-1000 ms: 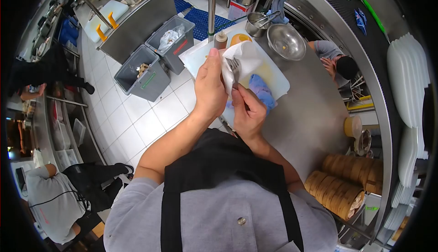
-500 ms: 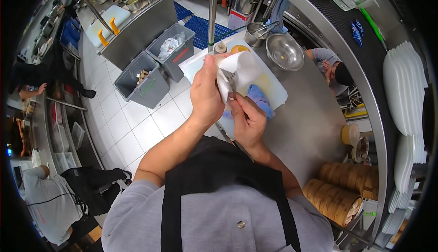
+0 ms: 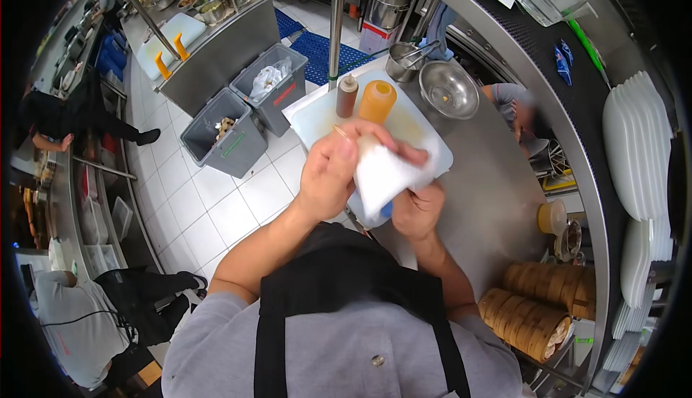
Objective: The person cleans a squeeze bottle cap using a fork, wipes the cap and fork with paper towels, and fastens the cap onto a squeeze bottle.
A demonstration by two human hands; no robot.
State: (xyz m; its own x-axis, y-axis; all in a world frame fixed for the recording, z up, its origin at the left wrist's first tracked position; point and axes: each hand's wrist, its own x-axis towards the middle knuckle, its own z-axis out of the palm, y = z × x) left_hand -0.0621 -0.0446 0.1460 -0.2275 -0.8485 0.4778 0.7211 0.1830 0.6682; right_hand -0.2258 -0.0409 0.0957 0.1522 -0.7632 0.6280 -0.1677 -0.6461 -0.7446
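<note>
1. Worktop (image 3: 476,174), stainless steel. Smooth surface; a bowl or board knocked by a forearm could plausibly slide.
2. Cutting board (image 3: 414,120), pale blue, on the worktop, below the hands. Yellowish stain; a drooping cloth would likely pick it up.
3. Mixing bowl (image 3: 463,88), steel, beyond the board's far right side. Scraps inside; a bump could spill them.
4. Left hand (image 3: 328,178). Holds the cloth, thumb near side, fingers bent over its top. A loose pinch could let it slip.
5. Right hand (image 3: 417,213). Fingers curled at the cloth's lower right edge; whether they grip it cannot be told. A hard object hidden there could drop if the hold is weak.
6. White cloth, possibly paper (image 3: 386,178). Bunched between both hands, above the board; blurred. Uneven pulling could tear it, if paper.
7. Squeeze bottle, orange-yellow (image 3: 378,102). Upright on the board; a wide sweep could topple it.
8. Squeeze bottle, brown (image 3: 347,96). Beside it, slimmer, probably tippier.
</note>
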